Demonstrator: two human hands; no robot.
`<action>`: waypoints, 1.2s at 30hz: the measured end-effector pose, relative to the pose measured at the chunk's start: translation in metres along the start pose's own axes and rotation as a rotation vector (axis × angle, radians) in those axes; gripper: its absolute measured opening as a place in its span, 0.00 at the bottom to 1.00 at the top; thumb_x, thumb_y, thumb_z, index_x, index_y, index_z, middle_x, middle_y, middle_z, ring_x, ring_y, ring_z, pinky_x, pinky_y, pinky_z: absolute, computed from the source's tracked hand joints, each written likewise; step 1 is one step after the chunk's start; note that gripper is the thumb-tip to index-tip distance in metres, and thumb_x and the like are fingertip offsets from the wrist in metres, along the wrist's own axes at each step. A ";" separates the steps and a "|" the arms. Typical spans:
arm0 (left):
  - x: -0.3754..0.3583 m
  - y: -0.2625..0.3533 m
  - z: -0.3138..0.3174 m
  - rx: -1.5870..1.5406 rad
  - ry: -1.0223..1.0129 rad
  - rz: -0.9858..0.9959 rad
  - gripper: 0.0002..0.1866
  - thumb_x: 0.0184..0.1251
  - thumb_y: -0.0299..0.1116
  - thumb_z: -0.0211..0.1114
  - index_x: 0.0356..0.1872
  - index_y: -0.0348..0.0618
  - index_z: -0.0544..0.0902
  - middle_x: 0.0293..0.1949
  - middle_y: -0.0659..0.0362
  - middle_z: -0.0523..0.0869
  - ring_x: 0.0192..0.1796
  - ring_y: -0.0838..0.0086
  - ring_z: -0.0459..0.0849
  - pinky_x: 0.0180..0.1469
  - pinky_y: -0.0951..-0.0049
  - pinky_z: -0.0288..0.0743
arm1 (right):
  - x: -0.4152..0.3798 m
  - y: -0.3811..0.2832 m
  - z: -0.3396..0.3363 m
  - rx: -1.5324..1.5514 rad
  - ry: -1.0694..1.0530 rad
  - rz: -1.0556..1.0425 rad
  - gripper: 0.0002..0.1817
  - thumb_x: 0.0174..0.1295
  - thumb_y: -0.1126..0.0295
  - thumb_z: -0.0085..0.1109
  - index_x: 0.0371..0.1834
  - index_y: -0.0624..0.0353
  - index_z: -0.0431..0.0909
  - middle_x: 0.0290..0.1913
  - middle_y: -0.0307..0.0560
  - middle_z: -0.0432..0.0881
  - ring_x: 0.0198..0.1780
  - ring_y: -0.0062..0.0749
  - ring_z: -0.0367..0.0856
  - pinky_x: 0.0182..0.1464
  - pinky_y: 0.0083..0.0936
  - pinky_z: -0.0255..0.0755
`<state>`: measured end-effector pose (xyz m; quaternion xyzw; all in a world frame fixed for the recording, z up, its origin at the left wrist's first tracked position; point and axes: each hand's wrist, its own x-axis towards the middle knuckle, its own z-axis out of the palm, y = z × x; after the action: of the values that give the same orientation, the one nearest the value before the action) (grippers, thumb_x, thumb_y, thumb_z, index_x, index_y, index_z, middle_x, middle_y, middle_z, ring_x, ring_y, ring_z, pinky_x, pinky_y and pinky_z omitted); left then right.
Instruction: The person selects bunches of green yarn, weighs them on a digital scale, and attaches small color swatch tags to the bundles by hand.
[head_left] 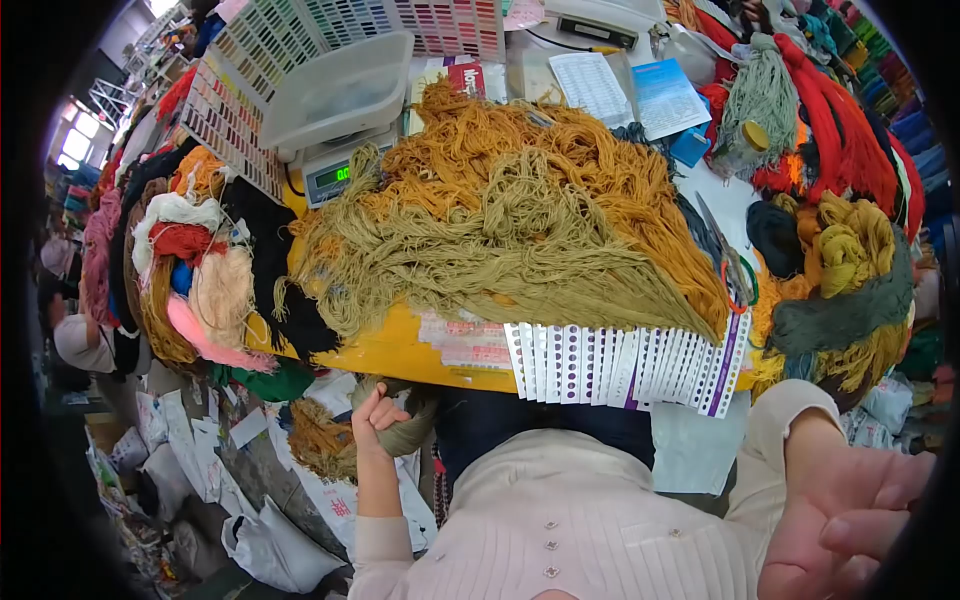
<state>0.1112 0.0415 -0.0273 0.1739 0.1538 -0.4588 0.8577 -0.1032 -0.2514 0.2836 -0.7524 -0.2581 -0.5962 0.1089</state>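
At the table's front edge, left of my body, my left hand [380, 412] is closed on a bundle of olive yarn [408, 430] that hangs below the edge. My right hand [845, 510] is raised close to the camera at the lower right, palm showing, fingers partly curled and apart, with nothing visible in it. A large heap of olive yarn [480, 250] lies across the yellow table [400, 350], with orange-brown yarn [560, 150] behind it. White punched cards [620, 365] are fanned along the front edge.
A scale [335, 175] carrying a plastic tray [340, 90] stands behind the heap, near colour charts [240, 100]. Scissors [735, 270] lie at the right. Red yarn [840, 130] and other skeins flank the table. White bags [275, 545] and papers cover the floor at left.
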 end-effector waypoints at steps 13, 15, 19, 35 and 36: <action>-0.013 -0.038 0.033 0.294 0.132 -0.104 0.05 0.58 0.31 0.49 0.33 0.42 0.71 0.09 0.72 0.54 0.11 0.86 0.52 0.28 0.76 0.63 | -0.145 0.132 0.106 0.077 -0.589 0.829 0.10 0.48 0.71 0.52 0.33 0.63 0.72 0.36 0.52 0.73 0.37 0.44 0.73 0.37 0.29 0.68; -0.012 -0.045 0.032 0.304 0.184 -0.139 0.04 0.57 0.30 0.50 0.32 0.43 0.71 0.09 0.72 0.53 0.11 0.86 0.51 0.28 0.76 0.63 | -0.165 0.157 0.142 0.046 -0.675 0.793 0.12 0.50 0.65 0.52 0.34 0.62 0.72 0.37 0.51 0.72 0.39 0.44 0.72 0.40 0.32 0.66; -0.005 -0.048 0.033 0.336 0.228 -0.172 0.04 0.57 0.29 0.50 0.31 0.43 0.73 0.09 0.72 0.54 0.11 0.86 0.53 0.30 0.76 0.64 | -0.184 0.204 0.219 -0.112 -0.763 0.752 0.20 0.53 0.54 0.46 0.41 0.58 0.69 0.45 0.52 0.68 0.50 0.44 0.64 0.51 0.35 0.56; 0.008 -0.008 0.060 0.604 0.140 0.219 0.05 0.55 0.28 0.53 0.28 0.37 0.72 0.13 0.63 0.70 0.18 0.78 0.70 0.26 0.77 0.66 | -0.225 0.204 0.254 -0.245 -1.188 0.789 0.28 0.55 0.54 0.43 0.58 0.52 0.56 0.59 0.53 0.57 0.60 0.45 0.53 0.58 0.40 0.46; 0.008 -0.005 0.063 0.531 0.118 0.192 0.05 0.55 0.29 0.53 0.29 0.37 0.72 0.12 0.64 0.68 0.18 0.78 0.68 0.25 0.77 0.64 | -0.221 0.202 0.255 -0.241 -1.158 0.790 0.26 0.54 0.57 0.46 0.56 0.53 0.59 0.58 0.53 0.58 0.60 0.46 0.54 0.58 0.40 0.47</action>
<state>0.1180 0.0054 0.0244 0.4326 0.0608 -0.3886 0.8113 0.1820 -0.3587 0.0346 -0.9924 0.0854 -0.0407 0.0783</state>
